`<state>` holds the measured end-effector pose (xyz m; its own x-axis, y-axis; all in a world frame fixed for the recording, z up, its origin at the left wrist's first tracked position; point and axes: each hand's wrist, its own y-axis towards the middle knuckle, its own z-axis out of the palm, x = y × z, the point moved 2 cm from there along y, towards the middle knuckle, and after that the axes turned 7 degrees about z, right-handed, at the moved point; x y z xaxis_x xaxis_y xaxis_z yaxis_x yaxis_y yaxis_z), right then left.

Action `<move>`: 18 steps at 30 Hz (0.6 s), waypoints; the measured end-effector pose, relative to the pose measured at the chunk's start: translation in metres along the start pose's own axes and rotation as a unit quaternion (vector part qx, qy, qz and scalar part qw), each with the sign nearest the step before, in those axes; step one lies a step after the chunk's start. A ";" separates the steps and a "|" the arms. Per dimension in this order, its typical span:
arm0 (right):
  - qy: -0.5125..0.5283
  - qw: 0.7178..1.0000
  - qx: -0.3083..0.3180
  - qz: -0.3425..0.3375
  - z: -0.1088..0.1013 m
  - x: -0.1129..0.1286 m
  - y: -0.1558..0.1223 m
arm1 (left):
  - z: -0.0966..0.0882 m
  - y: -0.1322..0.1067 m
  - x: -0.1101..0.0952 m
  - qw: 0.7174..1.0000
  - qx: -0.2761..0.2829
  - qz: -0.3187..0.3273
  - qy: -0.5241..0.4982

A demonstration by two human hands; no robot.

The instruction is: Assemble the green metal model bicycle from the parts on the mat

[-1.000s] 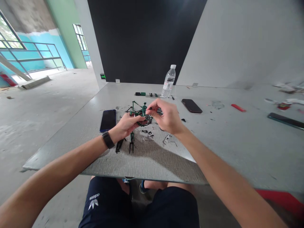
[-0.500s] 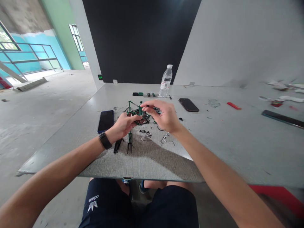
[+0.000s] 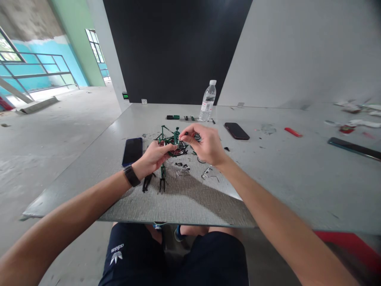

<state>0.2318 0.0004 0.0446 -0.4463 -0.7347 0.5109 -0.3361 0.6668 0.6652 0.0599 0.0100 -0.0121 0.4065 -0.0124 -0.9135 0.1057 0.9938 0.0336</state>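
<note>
A small green model bicycle [image 3: 170, 139] with a dark spoked wheel stands on the grey table [image 3: 282, 190] in front of me. My left hand [image 3: 153, 157], with a dark watch at the wrist, is closed on the bicycle at its wheel. My right hand [image 3: 205, 143] pinches something small at the top of the frame; I cannot make out what. Loose green and black parts [image 3: 162, 180] and small metal pieces [image 3: 208, 172] lie just below my hands.
A dark phone [image 3: 132, 151] lies left of the bicycle, another phone [image 3: 236, 131] to the right. A water bottle [image 3: 207, 101] stands behind, with small parts [image 3: 178, 117] beside it. A red lighter [image 3: 293, 132] and a long dark strip [image 3: 354, 148] lie far right.
My right hand has shifted slightly down and closer to the bicycle frame. The view has swung a little since a second ago. My left hand keeps its hold.
</note>
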 end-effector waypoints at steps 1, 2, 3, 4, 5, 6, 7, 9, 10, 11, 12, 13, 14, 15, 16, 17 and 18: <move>-0.001 1.000 0.000 0.000 0.000 0.000 0.000 | 0.000 0.000 0.000 1.000 -0.002 -0.001 0.001; -0.003 1.000 0.001 -0.001 0.000 0.000 0.000 | 0.001 0.000 -0.001 1.000 -0.004 -0.003 0.001; -0.005 1.000 0.001 -0.002 0.000 0.001 0.000 | 0.001 -0.001 -0.001 1.000 -0.005 -0.004 0.003; -0.007 1.000 0.001 -0.006 0.000 0.001 0.000 | 0.001 -0.001 -0.002 1.000 -0.005 -0.005 0.004; -0.007 1.000 -0.001 -0.011 0.000 0.001 0.000 | 0.002 -0.001 -0.002 1.000 -0.004 -0.006 0.005; -0.006 1.000 -0.002 -0.015 0.000 0.002 0.000 | 0.002 -0.001 -0.003 1.000 -0.002 -0.006 0.005; -0.005 1.000 -0.003 -0.017 0.000 0.002 0.000 | 0.002 -0.002 -0.003 1.000 0.000 -0.005 0.004; -0.004 1.000 -0.005 -0.012 -0.001 0.002 0.001 | 0.003 -0.002 -0.004 1.000 0.003 -0.005 0.001; -0.005 1.000 -0.005 -0.008 -0.001 0.001 0.001 | 0.004 -0.002 -0.004 1.000 0.005 -0.005 -0.001; -0.007 1.000 -0.004 -0.004 -0.001 0.001 0.001 | 0.004 -0.002 -0.004 1.000 0.006 -0.005 -0.002; -0.009 1.000 -0.003 -0.003 -0.001 0.001 0.001 | 0.004 -0.002 -0.004 1.000 0.007 -0.005 -0.002; -0.011 1.000 -0.003 -0.002 -0.001 0.000 0.000 | 0.004 -0.002 -0.004 1.000 0.008 -0.005 -0.002; -0.012 1.000 -0.002 -0.002 0.000 0.001 0.000 | 0.004 -0.002 -0.003 1.000 0.010 -0.003 -0.002; -0.014 1.000 -0.001 -0.003 0.001 0.001 0.000 | 0.003 -0.001 -0.003 1.000 0.011 -0.001 -0.001; -0.016 1.000 -0.001 -0.006 0.001 0.002 -0.001 | 0.002 0.000 -0.002 1.000 0.013 0.002 0.001; -0.017 1.000 -0.001 -0.012 0.002 0.003 -0.001 | 0.001 0.001 -0.002 1.000 0.015 0.006 0.002; -0.017 1.000 -0.001 -0.019 0.002 0.005 -0.001 | 0.000 0.001 -0.001 1.000 0.018 0.012 0.003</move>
<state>0.2281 -0.0033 0.0451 -0.4602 -0.7555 0.4663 -0.3527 0.6375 0.6849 0.0599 0.0112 -0.0107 0.4039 0.0115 -0.9147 0.1282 0.9893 0.0691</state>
